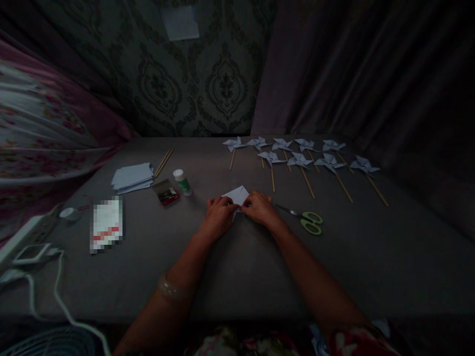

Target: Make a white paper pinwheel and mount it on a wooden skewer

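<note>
Between my two hands, near the middle of the table, is a piece of white paper (239,194) with crease lines, partly hidden by my fingers. My left hand (219,213) pinches its left side and near edge. The fingers of my right hand (258,205) close on the right side, the fingertips of both hands almost meeting. A pair of scissors (309,221) with green handles lies just right of my right hand. To the left stand a glue bottle (181,182) with a white cap and an open small box (166,194) holding small metallic pieces.
Several paper pinwheels (300,160) on sticks lie in rows at the back right. Stacked white paper (132,177) and loose sticks (163,163) are at the left, beyond a blurred packet (107,225). A power strip (31,237) with white cables (59,291) runs along the left edge.
</note>
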`<action>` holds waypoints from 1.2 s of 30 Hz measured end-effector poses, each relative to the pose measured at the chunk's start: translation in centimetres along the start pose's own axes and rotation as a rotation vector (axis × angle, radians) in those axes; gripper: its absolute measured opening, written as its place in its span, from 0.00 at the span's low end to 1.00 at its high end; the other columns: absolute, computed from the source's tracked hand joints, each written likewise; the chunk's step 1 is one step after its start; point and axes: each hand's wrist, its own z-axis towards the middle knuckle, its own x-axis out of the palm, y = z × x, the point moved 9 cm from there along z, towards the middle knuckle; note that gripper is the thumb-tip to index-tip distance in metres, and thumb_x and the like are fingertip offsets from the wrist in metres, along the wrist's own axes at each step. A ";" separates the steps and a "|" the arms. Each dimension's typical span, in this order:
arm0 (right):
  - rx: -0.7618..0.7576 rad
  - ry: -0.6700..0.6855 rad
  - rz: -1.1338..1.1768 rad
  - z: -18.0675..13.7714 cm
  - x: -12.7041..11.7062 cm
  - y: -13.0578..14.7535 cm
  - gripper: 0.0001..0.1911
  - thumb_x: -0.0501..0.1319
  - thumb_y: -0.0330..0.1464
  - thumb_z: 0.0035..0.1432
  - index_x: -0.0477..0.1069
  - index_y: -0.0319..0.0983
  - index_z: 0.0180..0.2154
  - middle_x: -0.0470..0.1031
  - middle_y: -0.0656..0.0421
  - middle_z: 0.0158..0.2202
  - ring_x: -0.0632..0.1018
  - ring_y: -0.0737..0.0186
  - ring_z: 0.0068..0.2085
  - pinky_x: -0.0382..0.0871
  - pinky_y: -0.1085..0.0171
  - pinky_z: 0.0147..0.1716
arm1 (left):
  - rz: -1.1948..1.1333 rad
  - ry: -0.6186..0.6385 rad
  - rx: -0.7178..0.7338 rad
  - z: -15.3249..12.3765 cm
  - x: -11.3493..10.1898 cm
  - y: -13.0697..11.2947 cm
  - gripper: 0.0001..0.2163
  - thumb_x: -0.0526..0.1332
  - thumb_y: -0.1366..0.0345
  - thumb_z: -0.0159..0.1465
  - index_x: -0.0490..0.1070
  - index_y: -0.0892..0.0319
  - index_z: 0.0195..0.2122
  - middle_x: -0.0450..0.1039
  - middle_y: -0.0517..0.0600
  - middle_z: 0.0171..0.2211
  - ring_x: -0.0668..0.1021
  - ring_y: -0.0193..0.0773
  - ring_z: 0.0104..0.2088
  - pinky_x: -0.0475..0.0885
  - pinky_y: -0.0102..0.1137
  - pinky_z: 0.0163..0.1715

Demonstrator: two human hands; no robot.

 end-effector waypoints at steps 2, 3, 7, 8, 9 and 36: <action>0.000 -0.008 -0.002 0.0 0.0 -0.1 0.06 0.63 0.35 0.54 0.77 0.40 0.30 0.75 0.54 0.41 0.73 0.54 0.48 0.58 0.58 0.43 | -0.004 0.006 -0.004 0.0 0.0 0.0 0.15 0.55 0.69 0.64 0.76 0.48 0.48 0.74 0.53 0.44 0.71 0.46 0.46 0.58 0.43 0.47; 0.001 -0.010 -0.003 0.0 0.0 -0.1 0.07 0.63 0.35 0.54 0.77 0.40 0.29 0.75 0.54 0.41 0.73 0.54 0.48 0.58 0.58 0.43 | -0.007 0.008 -0.002 0.0 -0.1 -0.1 0.15 0.55 0.69 0.64 0.76 0.48 0.48 0.74 0.53 0.44 0.71 0.46 0.46 0.57 0.44 0.47; 0.014 -0.005 0.002 0.1 0.0 -0.1 0.07 0.63 0.36 0.54 0.77 0.40 0.28 0.76 0.54 0.40 0.74 0.54 0.47 0.59 0.58 0.42 | -0.021 -0.001 -0.005 0.0 -0.1 0.0 0.16 0.55 0.69 0.64 0.76 0.47 0.48 0.73 0.53 0.44 0.71 0.46 0.46 0.58 0.44 0.47; 0.017 -0.001 0.007 0.1 0.0 -0.1 0.07 0.63 0.36 0.53 0.77 0.40 0.28 0.76 0.54 0.40 0.74 0.54 0.46 0.59 0.58 0.42 | -0.021 -0.003 -0.007 0.0 -0.1 0.0 0.16 0.55 0.70 0.64 0.76 0.47 0.48 0.73 0.53 0.44 0.71 0.46 0.46 0.58 0.44 0.47; 0.020 0.002 0.011 0.1 0.0 -0.2 0.07 0.63 0.35 0.53 0.77 0.41 0.28 0.76 0.54 0.40 0.74 0.54 0.46 0.59 0.58 0.42 | -0.019 -0.006 -0.005 0.0 -0.1 0.0 0.16 0.55 0.70 0.64 0.76 0.47 0.48 0.73 0.53 0.44 0.71 0.46 0.46 0.57 0.44 0.48; -0.271 -0.159 -0.174 -2.3 -0.4 3.0 0.14 0.54 0.27 0.59 0.78 0.41 0.40 0.73 0.52 0.43 0.68 0.55 0.47 0.53 0.54 0.48 | 0.023 -0.011 -0.011 -0.3 -1.3 -1.2 0.12 0.55 0.70 0.63 0.78 0.52 0.40 0.76 0.53 0.40 0.71 0.47 0.45 0.56 0.47 0.50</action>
